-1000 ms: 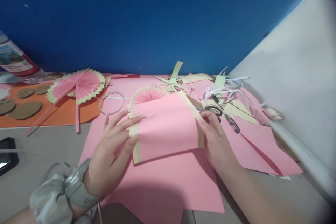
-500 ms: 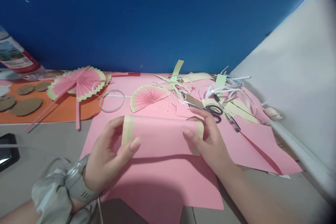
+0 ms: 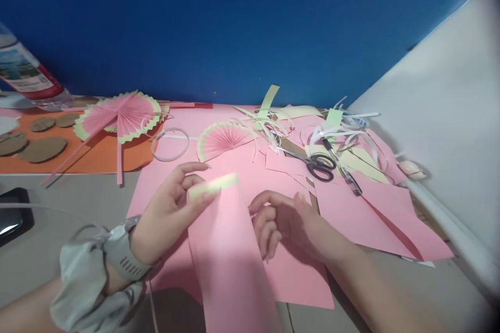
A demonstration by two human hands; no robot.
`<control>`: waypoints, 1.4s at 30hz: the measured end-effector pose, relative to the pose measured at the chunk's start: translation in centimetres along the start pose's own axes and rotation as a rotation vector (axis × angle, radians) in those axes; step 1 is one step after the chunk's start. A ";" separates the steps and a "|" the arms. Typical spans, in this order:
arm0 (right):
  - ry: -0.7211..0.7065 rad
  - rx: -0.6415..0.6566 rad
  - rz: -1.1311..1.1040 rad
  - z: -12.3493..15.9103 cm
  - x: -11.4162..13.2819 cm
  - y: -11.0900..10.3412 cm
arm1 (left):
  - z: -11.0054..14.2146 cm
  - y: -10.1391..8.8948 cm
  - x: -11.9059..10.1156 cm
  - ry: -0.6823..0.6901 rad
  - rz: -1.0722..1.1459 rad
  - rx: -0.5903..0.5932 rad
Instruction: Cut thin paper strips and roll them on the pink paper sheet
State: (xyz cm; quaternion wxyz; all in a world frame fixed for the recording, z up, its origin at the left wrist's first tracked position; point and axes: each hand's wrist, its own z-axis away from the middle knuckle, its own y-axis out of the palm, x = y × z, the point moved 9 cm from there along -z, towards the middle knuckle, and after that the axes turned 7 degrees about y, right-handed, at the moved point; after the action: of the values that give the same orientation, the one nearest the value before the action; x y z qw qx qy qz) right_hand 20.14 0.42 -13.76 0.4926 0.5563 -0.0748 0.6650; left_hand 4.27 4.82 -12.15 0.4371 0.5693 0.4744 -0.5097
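My left hand [image 3: 177, 208] pinches a folded pink paper strip [image 3: 232, 255] near its far end, where a yellow and green border crosses it. The strip now points toward me, its near end running out at the bottom of the view. Just right of it, my right hand [image 3: 283, 223] is off the paper with its fingers loosely curled and apart, holding nothing. Beneath both hands lies a pink paper sheet [image 3: 300, 281]. A small pleated pink fan with a pale rim [image 3: 224, 140] rests beyond them.
Black-handled scissors [image 3: 320, 166] and a pen [image 3: 346, 171] lie to the right, among paper scraps [image 3: 332, 119]. On the left are a pleated round fan [image 3: 123, 114], a tape ring [image 3: 171, 144], cardboard discs [image 3: 42, 149], a bottle [image 3: 29, 73] and a dark phone-like object [image 3: 15, 216].
The pink paper strip has turned from lying crosswise to pointing toward me. My right hand has let go of its end; my left hand still grips the bordered end.
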 end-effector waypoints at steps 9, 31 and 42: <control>-0.019 -0.386 0.323 0.2 0.8 -0.7 | 1.4 2.0 0.0 0.052 -0.256 0.166; -0.143 -0.486 0.493 0.4 2.0 -1.4 | 1.4 3.0 2.1 -0.278 -0.049 0.224; -0.155 -0.562 0.589 0.0 2.0 -2.4 | 1.5 3.5 2.7 -0.268 -0.087 0.276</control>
State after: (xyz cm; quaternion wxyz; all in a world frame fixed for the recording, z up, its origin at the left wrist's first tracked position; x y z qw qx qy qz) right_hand 22.12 2.78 -13.20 0.4070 0.4034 -0.4463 0.6873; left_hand 7.59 2.97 -14.95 0.3917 0.5295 0.3618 -0.6597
